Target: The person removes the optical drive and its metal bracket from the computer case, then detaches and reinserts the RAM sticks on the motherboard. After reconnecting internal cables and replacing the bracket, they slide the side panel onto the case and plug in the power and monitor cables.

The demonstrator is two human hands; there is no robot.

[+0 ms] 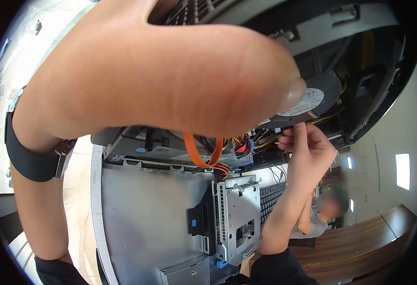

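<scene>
The left hand (pixel 161 80) fills the upper left of the frame, its thumb lying against the cooling fan (pixel 329 88), though its grip is hidden. The right hand (pixel 308 145), fingers closed, seems to pinch the fan's lower rim. The black fan sits upper right above the open computer case (pixel 151 213), tilted, labelled face toward the lower left, long axis rising rightward.

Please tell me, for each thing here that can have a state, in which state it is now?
computer case: open, insides exposed
fan: tilted, label facing the camera
orange cable: hanging in a loop, ends hidden
left hand: reaching into the case, grip hidden
right hand: fingers pinched on wires below the fan
</scene>
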